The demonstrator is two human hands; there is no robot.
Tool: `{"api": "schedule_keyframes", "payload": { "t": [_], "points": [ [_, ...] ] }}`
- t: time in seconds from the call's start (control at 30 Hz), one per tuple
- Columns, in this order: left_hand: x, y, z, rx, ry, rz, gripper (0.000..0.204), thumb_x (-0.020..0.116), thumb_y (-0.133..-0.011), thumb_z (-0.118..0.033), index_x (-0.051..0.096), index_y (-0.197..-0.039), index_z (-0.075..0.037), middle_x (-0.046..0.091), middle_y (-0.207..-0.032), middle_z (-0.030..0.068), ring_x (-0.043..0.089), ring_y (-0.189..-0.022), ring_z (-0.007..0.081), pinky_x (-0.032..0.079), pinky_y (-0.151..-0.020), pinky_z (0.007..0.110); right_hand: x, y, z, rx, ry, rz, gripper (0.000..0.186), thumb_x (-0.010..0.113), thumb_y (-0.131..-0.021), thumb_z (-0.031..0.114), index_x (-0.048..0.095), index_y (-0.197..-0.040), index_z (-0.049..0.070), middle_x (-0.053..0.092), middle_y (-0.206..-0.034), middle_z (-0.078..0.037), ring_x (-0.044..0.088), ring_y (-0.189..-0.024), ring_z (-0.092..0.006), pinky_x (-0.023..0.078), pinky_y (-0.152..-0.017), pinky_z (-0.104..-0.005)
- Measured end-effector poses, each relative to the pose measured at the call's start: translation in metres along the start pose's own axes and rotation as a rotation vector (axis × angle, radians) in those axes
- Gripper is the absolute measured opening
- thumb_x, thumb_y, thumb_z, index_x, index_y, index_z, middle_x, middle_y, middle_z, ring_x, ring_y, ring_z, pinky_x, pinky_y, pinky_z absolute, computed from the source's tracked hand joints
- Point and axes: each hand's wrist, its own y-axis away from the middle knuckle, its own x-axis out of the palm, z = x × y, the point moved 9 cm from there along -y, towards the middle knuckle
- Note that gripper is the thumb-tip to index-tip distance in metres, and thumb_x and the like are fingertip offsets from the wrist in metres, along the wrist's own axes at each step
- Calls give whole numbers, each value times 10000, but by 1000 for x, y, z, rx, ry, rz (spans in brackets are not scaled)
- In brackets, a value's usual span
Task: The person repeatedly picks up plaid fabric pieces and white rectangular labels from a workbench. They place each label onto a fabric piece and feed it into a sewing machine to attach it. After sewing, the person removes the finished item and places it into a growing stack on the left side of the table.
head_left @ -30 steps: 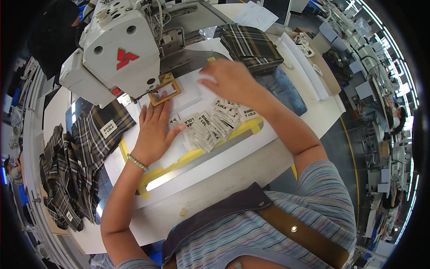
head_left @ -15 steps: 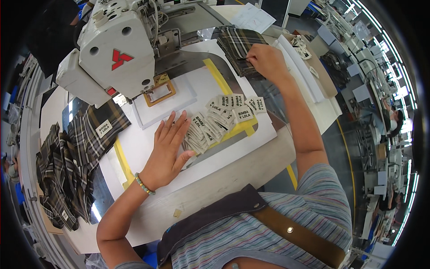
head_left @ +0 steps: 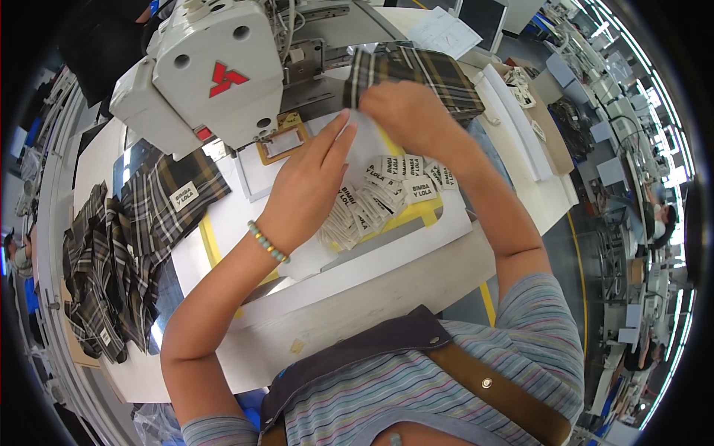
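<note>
My right hand [head_left: 405, 119], slightly smeared by motion, is closed on the near edge of a brown plaid fabric piece [head_left: 365, 68]. That piece reaches left from the stack of plaid pieces [head_left: 446, 78]. Close beside it, my left hand [head_left: 316, 178] hovers over the white sheet with its fingers stretched out and nothing in them. Its fingertips come near my right hand; whether they touch the cloth I cannot tell. Below both hands lies a loose pile of small cream labels with dark print [head_left: 364, 204]. The sewing machine's brass-coloured frame [head_left: 284, 141] is left of my left fingers.
A white sewing machine [head_left: 212, 74] stands at the upper left. Plaid pieces with labels on them [head_left: 111, 260] are heaped at the table's left. Yellow tape [head_left: 210, 241] edges the white sheet. Further labels [head_left: 518, 89] sit in a box at the right.
My right hand has moved left from the stack, drawing a plaid piece along. My left hand has moved up and right toward it. The whole view has shifted slightly.
</note>
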Motion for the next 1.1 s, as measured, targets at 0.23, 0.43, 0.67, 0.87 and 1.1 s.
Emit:
{"api": "schedule_keyframes", "payload": {
  "t": [0.23, 0.43, 0.67, 0.87, 1.1],
  "points": [
    [29, 7, 38, -39, -146, 101, 302, 768, -833, -8, 704, -1126, -53, 721, -1062, 96, 704, -933, 298, 586, -763, 402, 24, 19, 57, -25, -109, 0, 104, 708, -854, 117, 727, -946, 72, 703, -929, -44, 697, -900, -247, 564, -767, -390],
    [33, 11, 41, -38, -34, 1, 122, 788, -809, -30, 728, -907, -69, 717, -858, 62, 699, -853, 267, 578, -728, 396, 18, 55, 23, 155, 28, 167, 122, 751, -783, 103, 738, -904, 100, 719, -875, -23, 697, -905, -241, 561, -766, -376],
    [32, 8, 38, 52, -150, 44, 107, 726, -824, -49, 717, -931, -57, 721, -898, 60, 679, -848, 256, 567, -741, 382, 1, 48, 41, 111, 105, 135, 120, 734, -756, 70, 716, -869, 105, 685, -844, -17, 684, -892, -217, 552, -767, -350],
    [1, 30, 31, 169, -323, 117, 166, 698, -790, -61, 690, -955, -65, 701, -956, 67, 669, -886, 249, 561, -773, 387, 18, 23, 55, -122, 109, -52, 94, 726, -761, 97, 692, -847, 113, 650, -862, -3, 658, -897, -193, 529, -754, -330],
    [-17, 73, 49, 124, -616, 300, 181, 695, -782, -64, 684, -963, -52, 706, -984, 48, 657, -900, 233, 549, -806, 354, 51, -4, 76, -197, -14, -22, 84, 723, -795, 100, 716, -878, 98, 691, -932, -13, 673, -992, -207, 547, -804, -337]
  ]
}}
